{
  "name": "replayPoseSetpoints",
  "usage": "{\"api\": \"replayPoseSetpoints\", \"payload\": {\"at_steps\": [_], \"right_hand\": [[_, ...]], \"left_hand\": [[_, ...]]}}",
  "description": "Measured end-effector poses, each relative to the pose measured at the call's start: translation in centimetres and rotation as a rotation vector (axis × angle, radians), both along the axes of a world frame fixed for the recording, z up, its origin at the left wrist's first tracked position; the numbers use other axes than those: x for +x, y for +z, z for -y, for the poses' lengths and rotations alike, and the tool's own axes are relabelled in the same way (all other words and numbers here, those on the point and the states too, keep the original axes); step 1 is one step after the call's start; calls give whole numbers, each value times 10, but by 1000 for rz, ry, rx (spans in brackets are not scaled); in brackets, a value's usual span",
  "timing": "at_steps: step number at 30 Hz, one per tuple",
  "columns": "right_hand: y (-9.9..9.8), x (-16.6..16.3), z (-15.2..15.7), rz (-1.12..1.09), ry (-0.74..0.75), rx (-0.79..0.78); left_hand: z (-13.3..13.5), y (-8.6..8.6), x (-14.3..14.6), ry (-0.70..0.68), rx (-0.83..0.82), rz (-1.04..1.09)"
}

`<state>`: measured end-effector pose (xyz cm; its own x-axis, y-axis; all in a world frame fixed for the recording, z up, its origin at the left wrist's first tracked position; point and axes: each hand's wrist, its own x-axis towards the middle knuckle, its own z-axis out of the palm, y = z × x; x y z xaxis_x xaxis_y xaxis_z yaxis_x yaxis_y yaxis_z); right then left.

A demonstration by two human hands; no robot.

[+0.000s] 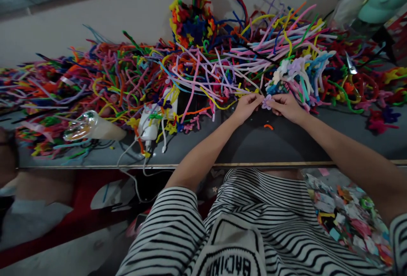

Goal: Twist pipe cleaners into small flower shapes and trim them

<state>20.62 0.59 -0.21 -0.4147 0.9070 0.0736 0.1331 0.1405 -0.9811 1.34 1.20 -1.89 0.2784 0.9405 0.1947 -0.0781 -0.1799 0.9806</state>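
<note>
Between my two hands is a small lilac pipe-cleaner flower (267,101), just above the dark tabletop. My left hand (249,106) pinches it from the left, fingertips pressed together at its edge. From the other side my right hand (288,107) grips the same flower with thumb and forefinger. A short orange pipe-cleaner piece (269,127) lies on the table just below my hands. Behind my right hand stands a bunch of white, lilac and blue pipe-cleaner flowers (294,72). Loose pale pink and white pipe cleaners (206,83) spread out beyond my left hand.
A long heap of coloured pipe cleaners (104,68) runs along the wall. Scissors (351,66) lie at the right. A plastic cup (108,128) lies tipped over at left, near a white charger (148,125) with cables. Another person's arm (6,157) shows at far left.
</note>
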Motion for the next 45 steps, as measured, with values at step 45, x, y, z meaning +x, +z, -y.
{"api": "replayPoseSetpoints", "payload": {"at_steps": [45], "right_hand": [[2,-11,2,-58,-15,17]], "left_hand": [[15,10,-10,-105,-149,120]]}}
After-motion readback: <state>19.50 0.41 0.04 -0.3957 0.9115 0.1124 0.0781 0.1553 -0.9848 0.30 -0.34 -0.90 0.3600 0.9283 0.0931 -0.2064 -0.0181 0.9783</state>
